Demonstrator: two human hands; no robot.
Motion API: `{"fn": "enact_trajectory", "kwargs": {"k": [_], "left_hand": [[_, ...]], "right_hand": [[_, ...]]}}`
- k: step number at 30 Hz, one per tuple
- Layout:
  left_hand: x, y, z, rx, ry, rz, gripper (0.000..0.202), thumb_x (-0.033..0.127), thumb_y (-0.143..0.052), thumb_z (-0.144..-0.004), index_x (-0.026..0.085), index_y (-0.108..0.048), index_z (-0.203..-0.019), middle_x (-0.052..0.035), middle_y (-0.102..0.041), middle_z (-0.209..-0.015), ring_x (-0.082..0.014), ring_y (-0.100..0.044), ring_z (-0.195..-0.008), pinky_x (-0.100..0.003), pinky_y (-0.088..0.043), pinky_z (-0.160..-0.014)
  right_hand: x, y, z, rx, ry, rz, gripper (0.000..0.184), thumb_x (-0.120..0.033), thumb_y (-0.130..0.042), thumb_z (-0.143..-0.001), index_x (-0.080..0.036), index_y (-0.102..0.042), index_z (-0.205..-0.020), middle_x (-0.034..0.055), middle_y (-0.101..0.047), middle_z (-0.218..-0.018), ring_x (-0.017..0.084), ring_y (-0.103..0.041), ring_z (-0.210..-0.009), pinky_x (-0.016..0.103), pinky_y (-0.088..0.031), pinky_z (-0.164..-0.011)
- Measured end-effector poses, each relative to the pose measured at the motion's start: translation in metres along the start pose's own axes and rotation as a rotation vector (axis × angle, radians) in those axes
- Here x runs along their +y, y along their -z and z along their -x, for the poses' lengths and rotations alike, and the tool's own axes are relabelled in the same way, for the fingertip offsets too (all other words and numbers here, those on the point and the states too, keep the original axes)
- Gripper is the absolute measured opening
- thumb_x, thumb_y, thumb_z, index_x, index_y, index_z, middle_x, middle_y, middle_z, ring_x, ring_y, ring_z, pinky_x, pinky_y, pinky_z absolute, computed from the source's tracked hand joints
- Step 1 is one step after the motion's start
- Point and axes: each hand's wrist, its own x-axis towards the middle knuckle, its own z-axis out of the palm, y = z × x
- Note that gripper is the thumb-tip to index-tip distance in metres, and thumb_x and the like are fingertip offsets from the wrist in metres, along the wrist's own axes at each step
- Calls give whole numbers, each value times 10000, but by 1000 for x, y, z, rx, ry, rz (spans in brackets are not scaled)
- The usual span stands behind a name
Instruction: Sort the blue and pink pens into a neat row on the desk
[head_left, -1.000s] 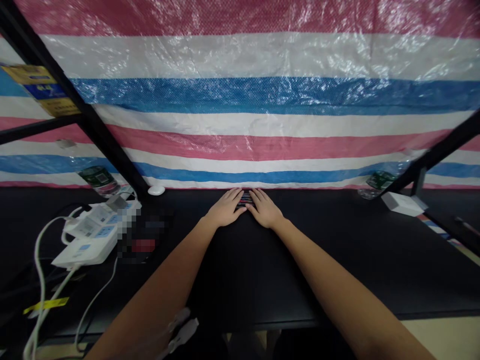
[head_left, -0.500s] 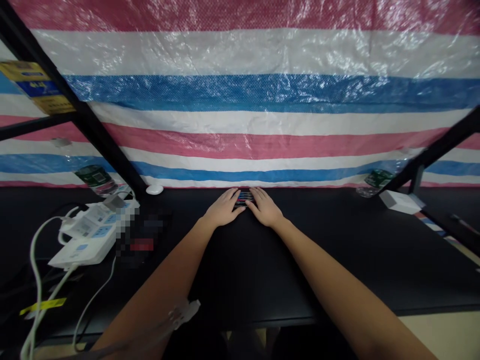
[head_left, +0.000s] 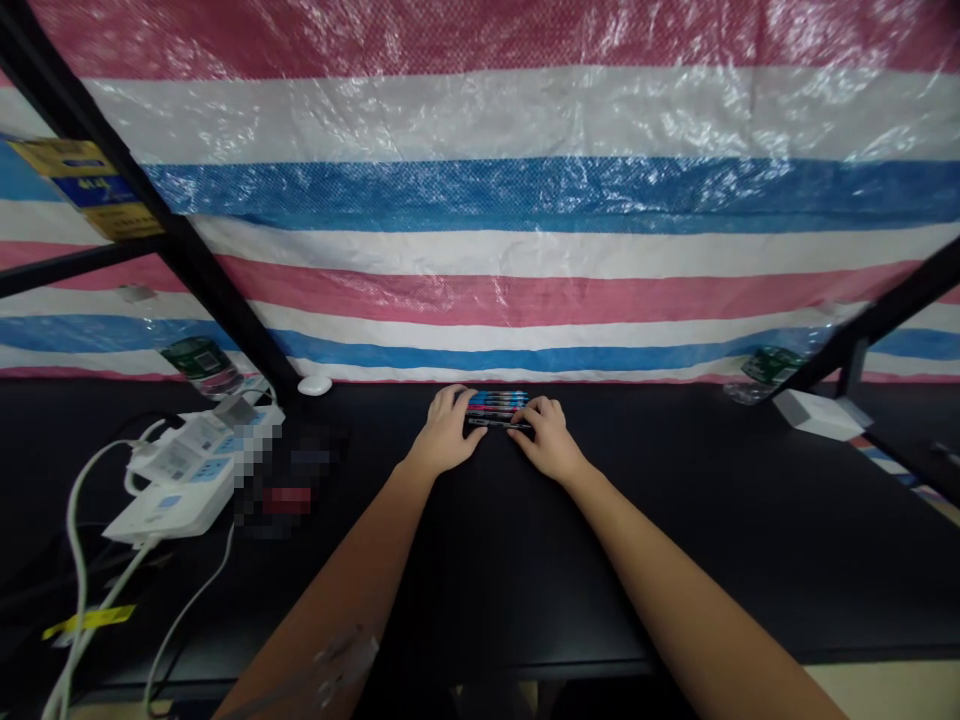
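A small row of pens [head_left: 497, 409], blue, red and black, lies side by side on the black table [head_left: 675, 520] close to the striped tarp. My left hand [head_left: 448, 433] rests at the left ends of the pens with its fingers curled against them. At the right ends sits my right hand [head_left: 549, 436], fingertips pressed on the nearest dark pen. Both hands lie palm down on the tabletop, bracketing the bundle.
White power strips with cables [head_left: 184, 470] lie at the left. A small white round object [head_left: 314, 384] sits by a black frame post. Plastic bottles [head_left: 201, 365] lie at the left and right [head_left: 765, 368], and a white box [head_left: 816, 413] stands at the right.
My hands have drawn apart from covering the pens, so the coloured pens now show between them. The right hand shifted right and slightly nearer.
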Motion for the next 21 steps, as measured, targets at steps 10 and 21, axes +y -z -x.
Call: {"fn": "enact_trajectory", "kwargs": {"k": [10, 21], "left_hand": [[6, 11, -2, -60, -107, -50, 168, 340, -653, -916, 236, -702, -1039, -85, -576, -1059, -286, -509, -1045, -483, -426, -953], [32, 21, -10, 253, 219, 810, 140, 350, -771, -835, 221, -757, -888, -38, -659, -849, -172, -565, -719, -318, -454, -703]], "right_hand": [[4, 3, 0, -66, -5, 22, 295, -374, -467, -1035, -208, -702, -967, 104, -631, -1030, 266, -531, -972, 421, -414, -887], [-12, 23, 3, 36, -444, -823, 489, -627, -526, -955, -214, -575, -697, -13, -479, -592, 142, -412, -525, 290, -291, -526]]}}
